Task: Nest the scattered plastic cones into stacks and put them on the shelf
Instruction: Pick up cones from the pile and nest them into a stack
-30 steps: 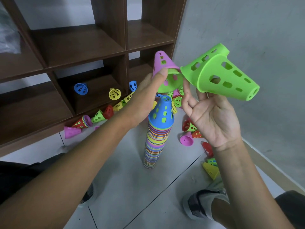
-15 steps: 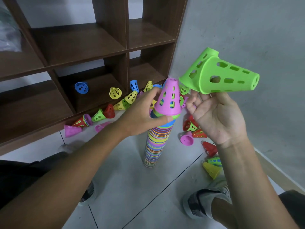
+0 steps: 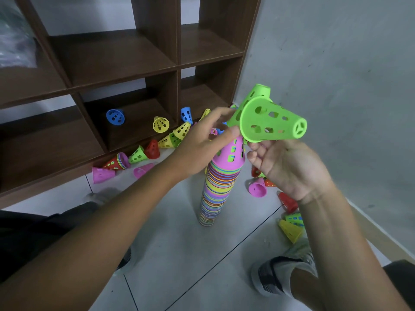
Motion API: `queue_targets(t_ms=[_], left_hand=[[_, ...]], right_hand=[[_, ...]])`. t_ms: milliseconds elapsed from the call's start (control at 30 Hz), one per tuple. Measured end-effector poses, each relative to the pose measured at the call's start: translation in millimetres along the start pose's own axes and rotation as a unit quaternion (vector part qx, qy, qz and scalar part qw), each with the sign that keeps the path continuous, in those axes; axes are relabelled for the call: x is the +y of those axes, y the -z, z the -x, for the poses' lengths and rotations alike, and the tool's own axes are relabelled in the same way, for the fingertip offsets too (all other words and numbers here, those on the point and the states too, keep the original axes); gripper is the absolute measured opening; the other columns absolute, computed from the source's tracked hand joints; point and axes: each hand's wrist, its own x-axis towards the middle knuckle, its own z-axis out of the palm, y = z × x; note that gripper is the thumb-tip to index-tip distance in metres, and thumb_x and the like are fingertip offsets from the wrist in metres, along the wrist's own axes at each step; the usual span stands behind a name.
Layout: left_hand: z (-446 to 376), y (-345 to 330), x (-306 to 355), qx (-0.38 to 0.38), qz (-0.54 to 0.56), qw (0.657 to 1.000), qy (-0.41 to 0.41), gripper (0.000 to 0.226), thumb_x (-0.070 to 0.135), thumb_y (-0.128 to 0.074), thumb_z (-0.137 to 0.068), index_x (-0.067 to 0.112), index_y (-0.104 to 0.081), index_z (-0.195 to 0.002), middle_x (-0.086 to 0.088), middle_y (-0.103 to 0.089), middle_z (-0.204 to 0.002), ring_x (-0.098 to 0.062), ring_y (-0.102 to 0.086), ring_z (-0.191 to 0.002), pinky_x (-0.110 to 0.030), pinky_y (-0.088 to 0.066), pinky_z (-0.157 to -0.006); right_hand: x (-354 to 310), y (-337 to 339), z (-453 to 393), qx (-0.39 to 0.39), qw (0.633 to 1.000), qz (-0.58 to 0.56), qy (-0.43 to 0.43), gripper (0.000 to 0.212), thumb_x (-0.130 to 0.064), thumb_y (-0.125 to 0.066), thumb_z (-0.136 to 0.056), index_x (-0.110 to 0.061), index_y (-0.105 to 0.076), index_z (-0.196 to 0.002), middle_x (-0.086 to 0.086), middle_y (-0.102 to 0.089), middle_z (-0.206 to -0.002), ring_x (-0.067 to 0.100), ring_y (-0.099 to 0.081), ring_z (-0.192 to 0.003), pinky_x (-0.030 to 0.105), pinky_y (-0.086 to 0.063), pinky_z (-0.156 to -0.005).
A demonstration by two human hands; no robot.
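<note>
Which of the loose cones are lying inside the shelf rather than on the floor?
Two: the blue cone and the yellow cone, both in the lower middle compartment of the shelf. Every other loose cone is on the floor.

left hand (image 3: 202,144) pinching, right hand (image 3: 289,167) palm up, fingers curled

Storeroom: bare wooden shelf (image 3: 116,72), tiled floor (image 3: 179,254).

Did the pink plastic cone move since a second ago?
Yes. The pink plastic cone went down from the left hand in the air onto the tall striped stack of cones, which stayed put on the floor.
</note>
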Motion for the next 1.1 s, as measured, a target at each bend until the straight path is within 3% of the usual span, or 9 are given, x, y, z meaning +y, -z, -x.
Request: queue_targets(t_ms=[100, 400, 500, 567, 667, 767, 933, 1100], left_hand=[[-2, -2, 1, 0.0, 0.005, 1.0, 0.01, 0.041, 0.023, -0.07, -0.092, 0.014, -0.057, -0.13, 0.002, -0.067, -0.125, -0.013, -0.061, -0.121, -0.047, -0.053, -0.101], [-3, 0, -2, 0.001, 0.034, 0.998, 0.045, 0.057, 0.034, -0.079, -0.071, 0.018, -0.054, -0.12, 0.001, -0.068, -0.12, -0.015, -0.066, -0.113, -0.042, -0.056, -0.095], [-3, 1, -4, -0.003, -0.003, 1.0, 0.031, 0.055, 0.024, -0.08, -0.073, 0.021, -0.051, -0.12, 0.002, -0.067, -0.12, -0.013, -0.064, -0.113, -0.035, -0.055, -0.092], [-3, 2, -5, -0.011, -0.041, 0.999, 0.012, 0.054, 0.019, -0.081, -0.075, 0.024, -0.052, -0.12, 0.004, -0.065, -0.119, -0.013, -0.063, -0.114, -0.039, -0.055, -0.093], [-2, 4, -6, -0.026, -0.075, 0.997, 0.0, 0.053, 0.019, -0.081, -0.073, 0.025, -0.052, -0.117, 0.006, -0.064, -0.118, -0.014, -0.062, -0.114, -0.045, -0.053, -0.096], [1, 7, -10, -0.055, -0.104, 0.993, 0.011, 0.053, 0.016, -0.082, -0.075, 0.023, -0.05, -0.117, 0.009, -0.061, -0.118, -0.01, -0.059, -0.115, -0.04, -0.051, -0.099], [-1, 11, -12, -0.112, -0.115, 0.987, 0.03, 0.06, 0.027, -0.089, -0.072, 0.022, -0.053, -0.119, 0.008, -0.06, -0.122, -0.011, -0.057, -0.117, -0.042, -0.052, -0.097], [-15, 24, -4, -0.155, -0.139, 0.978, 0.0, 0.077, 0.059, -0.09, -0.055, 0.025, -0.058, -0.117, 0.006, -0.065, -0.121, -0.018, -0.06, -0.118, -0.048, -0.05, -0.099]], right_hand=[[-1, 1, 0, -0.001, 1.0, 0.002, -0.002, 0.023, -0.017, -0.036, -0.105, -0.01, -0.054, -0.118, 0.004, -0.066, -0.094, 0.014, -0.061, -0.074, 0.025, -0.054, -0.068], [2, 2, -2, 0.012, 1.0, -0.003, -0.011, 0.027, -0.02, -0.045, -0.101, -0.009, -0.055, -0.124, 0.008, -0.065, -0.102, 0.017, -0.062, -0.078, 0.027, -0.055, -0.073], [4, 0, -2, 0.028, 1.0, -0.008, -0.011, 0.036, -0.029, -0.037, -0.107, -0.012, -0.055, -0.132, 0.008, -0.066, -0.117, 0.018, -0.063, -0.094, 0.027, -0.055, -0.077], [4, -1, -2, 0.044, 0.999, 0.002, -0.021, 0.043, -0.033, -0.034, -0.108, -0.012, -0.053, -0.139, 0.007, -0.067, -0.122, 0.017, -0.065, -0.099, 0.026, -0.056, -0.078], [3, -2, -2, 0.079, 0.995, 0.032, -0.047, 0.044, -0.033, -0.038, -0.107, -0.009, -0.051, -0.142, 0.008, -0.067, -0.119, 0.018, -0.064, -0.096, 0.025, -0.055, -0.072], [-2, -1, -1, 0.113, 0.99, 0.048, -0.069, 0.043, -0.034, -0.045, -0.105, -0.012, -0.053, -0.141, 0.005, -0.067, -0.111, 0.016, -0.064, -0.088, 0.025, -0.055, -0.068], [4, -3, -4, 0.172, 0.982, 0.05, -0.058, 0.027, -0.031, -0.048, -0.103, -0.018, -0.065, -0.119, 0.002, -0.066, -0.104, 0.017, -0.061, -0.085, 0.028, -0.052, -0.07], [15, -13, -13, 0.247, 0.96, 0.129, -0.015, 0.029, -0.024, -0.047, -0.103, -0.023, -0.064, -0.079, -0.012, -0.061, -0.063, 0.006, -0.052, -0.055, 0.024, -0.04, -0.054]])
